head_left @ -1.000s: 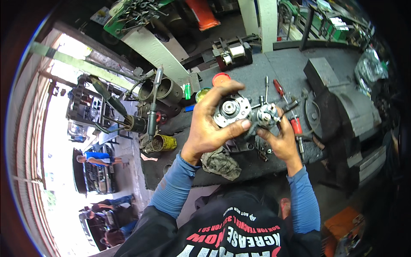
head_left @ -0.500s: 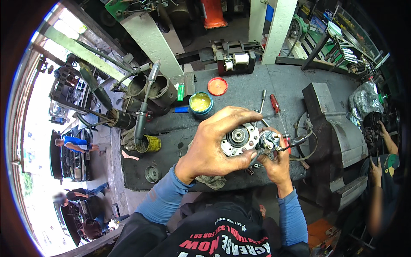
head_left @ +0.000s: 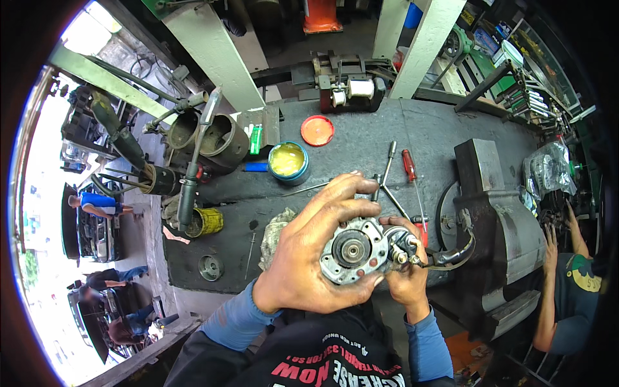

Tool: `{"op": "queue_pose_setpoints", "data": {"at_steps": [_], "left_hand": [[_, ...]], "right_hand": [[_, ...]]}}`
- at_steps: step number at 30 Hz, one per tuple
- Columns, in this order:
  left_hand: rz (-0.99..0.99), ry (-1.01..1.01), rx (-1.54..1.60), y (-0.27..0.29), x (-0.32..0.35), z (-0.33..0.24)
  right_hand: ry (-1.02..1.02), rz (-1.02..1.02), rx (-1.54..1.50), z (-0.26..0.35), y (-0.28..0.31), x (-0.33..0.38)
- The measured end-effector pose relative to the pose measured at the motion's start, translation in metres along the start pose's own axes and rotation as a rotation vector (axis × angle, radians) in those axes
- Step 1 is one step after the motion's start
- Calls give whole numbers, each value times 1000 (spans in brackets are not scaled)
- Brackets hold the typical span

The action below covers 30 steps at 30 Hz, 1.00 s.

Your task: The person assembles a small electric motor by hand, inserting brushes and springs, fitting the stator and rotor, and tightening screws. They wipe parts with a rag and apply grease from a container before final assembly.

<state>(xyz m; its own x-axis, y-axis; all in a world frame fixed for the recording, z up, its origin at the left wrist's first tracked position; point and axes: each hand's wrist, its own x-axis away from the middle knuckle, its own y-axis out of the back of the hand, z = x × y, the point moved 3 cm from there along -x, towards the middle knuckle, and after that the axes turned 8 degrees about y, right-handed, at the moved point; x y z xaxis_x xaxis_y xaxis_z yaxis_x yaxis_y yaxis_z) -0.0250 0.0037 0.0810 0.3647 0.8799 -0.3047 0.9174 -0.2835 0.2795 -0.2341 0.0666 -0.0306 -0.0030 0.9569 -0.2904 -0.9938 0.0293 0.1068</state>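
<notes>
Close to my body, above the bench's near edge, I hold a starter motor (head_left: pixel 343 271) with its round metal end facing up. My left hand (head_left: pixel 303 264) wraps round the wider body, thumb on the near side and fingers over the far side. My right hand (head_left: pixel 411 284) grips the smaller solenoid cylinder (head_left: pixel 401 244) at the motor's right, where terminals and a dark cable show. Part of the right fingers is hidden behind the motor. Beyond my hands lie a multi-armed socket wrench (head_left: pixel 389 169) and a red-handled screwdriver (head_left: pixel 409 166). A grey rag (head_left: pixel 274 235) sits beside my left hand.
An open tub of yellow grease (head_left: pixel 288 160) and its red lid (head_left: pixel 317 131) stand on the dark bench (head_left: pixel 361 142). A yellow can (head_left: pixel 207 221) is at left. A large metal block (head_left: pixel 493 193) stands at right, near a co-worker's hands (head_left: pixel 560 238). A winding device (head_left: pixel 348 87) sits behind.
Both hands have brought the starter motor nearer to my body, and its round end shows more squarely. The view has shifted, uncovering the rag and more of the socket wrench. The co-worker's arms moved.
</notes>
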Motion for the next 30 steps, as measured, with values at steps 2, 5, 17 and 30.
{"op": "queue_pose_setpoints", "data": {"at_steps": [2,5,17,30], "left_hand": [[17,-27,-39,0,-2,0],[23,20,-85,-2,-4,-7],[86,20,-134,1,-8,-6],[287,406,560,13,-12,4]], "right_hand": [[12,7,52,-1,2,-1],[21,-9,110,4,3,0],[85,97,223,17,3,-7],[38,30,85,1,2,0]]}}
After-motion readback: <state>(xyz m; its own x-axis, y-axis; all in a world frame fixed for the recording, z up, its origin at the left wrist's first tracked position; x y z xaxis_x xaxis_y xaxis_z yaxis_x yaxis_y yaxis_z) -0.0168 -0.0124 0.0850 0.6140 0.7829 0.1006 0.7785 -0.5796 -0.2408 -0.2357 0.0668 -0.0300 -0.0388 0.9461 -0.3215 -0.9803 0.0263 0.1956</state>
